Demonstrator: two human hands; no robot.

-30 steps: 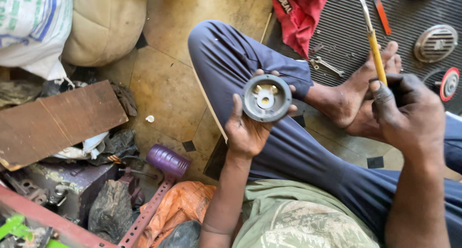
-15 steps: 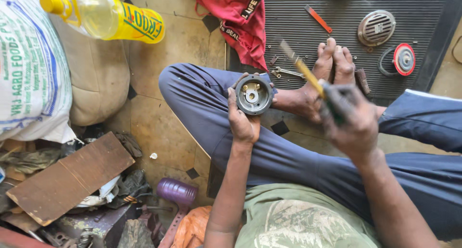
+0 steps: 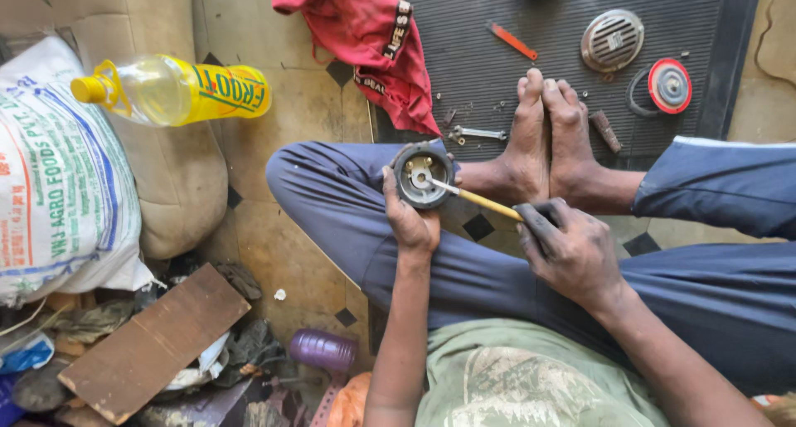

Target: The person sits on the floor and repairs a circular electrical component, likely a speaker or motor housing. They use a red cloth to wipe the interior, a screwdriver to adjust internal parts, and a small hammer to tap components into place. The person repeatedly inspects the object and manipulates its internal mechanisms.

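Your yellow-handled screwdriver (image 3: 479, 200) lies almost level, its long axis running from your right hand (image 3: 572, 249) up-left, tip inside the open face of the round metal housing (image 3: 422, 175) held above your left thigh. Your left hand (image 3: 410, 220) reaches up from below, fingers closed on the housing's rim, while your right hand is clenched around the handle. On the floor lies a capped yellow bottle (image 3: 174, 89) holding clear liquid.

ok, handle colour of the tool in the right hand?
Yellow handle, gripped by the right hand; head view shows it.
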